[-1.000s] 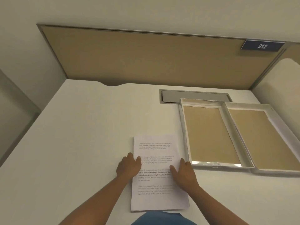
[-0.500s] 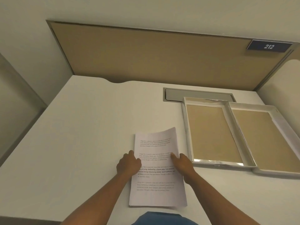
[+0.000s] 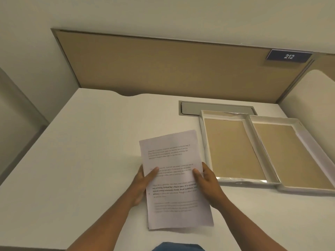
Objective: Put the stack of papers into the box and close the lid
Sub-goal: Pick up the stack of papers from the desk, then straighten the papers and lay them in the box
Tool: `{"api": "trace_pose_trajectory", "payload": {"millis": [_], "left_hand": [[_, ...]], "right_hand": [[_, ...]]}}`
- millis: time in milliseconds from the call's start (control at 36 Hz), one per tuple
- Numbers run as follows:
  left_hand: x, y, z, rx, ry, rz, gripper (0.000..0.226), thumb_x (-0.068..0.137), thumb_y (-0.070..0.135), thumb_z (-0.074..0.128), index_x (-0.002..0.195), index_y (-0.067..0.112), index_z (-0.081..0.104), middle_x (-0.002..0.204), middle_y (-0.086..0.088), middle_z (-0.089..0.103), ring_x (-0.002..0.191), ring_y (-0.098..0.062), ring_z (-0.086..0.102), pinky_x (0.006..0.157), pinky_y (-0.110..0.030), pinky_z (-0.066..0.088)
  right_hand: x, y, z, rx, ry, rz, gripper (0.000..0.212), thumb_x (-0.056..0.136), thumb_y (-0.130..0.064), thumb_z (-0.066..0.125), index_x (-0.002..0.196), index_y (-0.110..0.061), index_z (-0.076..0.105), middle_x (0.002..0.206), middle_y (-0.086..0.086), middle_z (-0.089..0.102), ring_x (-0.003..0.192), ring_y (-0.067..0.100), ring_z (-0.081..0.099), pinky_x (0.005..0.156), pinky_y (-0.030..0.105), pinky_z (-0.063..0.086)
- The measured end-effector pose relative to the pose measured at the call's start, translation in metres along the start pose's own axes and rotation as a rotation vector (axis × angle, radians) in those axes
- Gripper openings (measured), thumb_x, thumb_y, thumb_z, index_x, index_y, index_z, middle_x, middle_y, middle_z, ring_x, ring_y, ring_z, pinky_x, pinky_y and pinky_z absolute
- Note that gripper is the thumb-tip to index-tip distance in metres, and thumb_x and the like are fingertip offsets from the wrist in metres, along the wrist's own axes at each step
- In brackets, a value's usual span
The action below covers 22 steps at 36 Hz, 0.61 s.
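A stack of printed white papers (image 3: 174, 180) is lifted off the white desk, its far end tilted up. My left hand (image 3: 143, 183) grips its left edge, thumb on top. My right hand (image 3: 206, 180) grips the right edge, thumb on the page. To the right, on the desk, lies the open white box (image 3: 204, 142) with a brown cardboard floor. Its lid (image 3: 308, 140) lies flat and open beside it on the right, joined along the middle wall.
A grey cable hatch (image 3: 192, 108) is set into the white desk (image 3: 90, 160) behind the box. A tan partition panel (image 3: 163, 66) with a blue "212" sign (image 3: 289, 56) bounds the back. The desk's left edge drops away.
Both hands went from pressing flat on the papers to gripping their side edges. The stack has risen off the desk, far end up.
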<state>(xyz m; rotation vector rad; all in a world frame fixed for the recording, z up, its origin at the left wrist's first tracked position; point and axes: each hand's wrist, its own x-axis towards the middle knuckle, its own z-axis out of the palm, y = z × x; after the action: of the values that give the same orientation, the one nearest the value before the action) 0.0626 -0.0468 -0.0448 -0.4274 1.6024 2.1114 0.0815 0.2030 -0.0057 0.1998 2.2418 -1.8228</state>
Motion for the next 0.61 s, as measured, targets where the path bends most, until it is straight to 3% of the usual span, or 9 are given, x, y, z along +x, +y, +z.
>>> {"api": "trace_pose_trajectory", "payload": {"millis": [56,139,306,389,611], "left_hand": [[-0.004,-0.001,0.005,-0.136,-0.074,-0.045,0.062,0.079,0.035,0.078,0.135,0.019,0.054,0.126,-0.012,0.069,0.113,-0.031,0.067,0.099,-0.053,0.051],[-0.009,0.010,0.010,-0.182,-0.018,0.005,0.053,0.080,0.026,0.076,0.129,0.013,0.060,0.122,-0.014,0.071,0.109,-0.032,0.069,0.096,-0.054,0.053],[-0.031,0.056,0.037,-0.011,0.153,0.362,0.030,0.086,0.024,0.073,0.114,0.018,0.066,0.108,-0.004,0.076,0.096,-0.025,0.075,0.080,-0.043,0.061],[-0.042,0.069,0.046,0.034,0.165,0.478,0.025,0.084,0.024,0.072,0.109,0.025,0.066,0.102,0.004,0.078,0.090,-0.019,0.076,0.071,-0.034,0.063],[-0.050,0.020,0.046,0.101,0.269,0.428,0.016,0.089,0.023,0.068,0.103,0.031,0.070,0.095,0.008,0.077,0.089,-0.018,0.073,0.072,-0.030,0.061]], "right_hand": [[0.000,-0.006,-0.004,-0.005,-0.003,-0.016,0.030,0.099,-0.034,0.051,0.126,-0.019,0.056,0.117,0.002,0.071,0.103,0.022,0.072,0.084,0.046,0.060],[0.004,-0.016,-0.009,-0.053,0.018,-0.053,0.030,0.099,-0.035,0.051,0.125,-0.020,0.055,0.118,0.000,0.070,0.105,0.021,0.070,0.087,0.048,0.059],[0.007,-0.038,-0.015,0.017,0.118,-0.170,0.030,0.101,-0.028,0.048,0.128,-0.016,0.049,0.120,0.003,0.065,0.108,0.022,0.066,0.088,0.043,0.058],[0.004,-0.043,-0.019,0.107,0.128,-0.217,0.031,0.101,-0.027,0.047,0.130,-0.017,0.047,0.119,0.003,0.065,0.106,0.020,0.067,0.085,0.039,0.059],[-0.020,-0.003,-0.003,0.074,0.145,-0.198,0.044,0.096,-0.023,0.051,0.139,-0.016,0.043,0.128,0.004,0.062,0.118,0.025,0.061,0.096,0.054,0.053]]}}
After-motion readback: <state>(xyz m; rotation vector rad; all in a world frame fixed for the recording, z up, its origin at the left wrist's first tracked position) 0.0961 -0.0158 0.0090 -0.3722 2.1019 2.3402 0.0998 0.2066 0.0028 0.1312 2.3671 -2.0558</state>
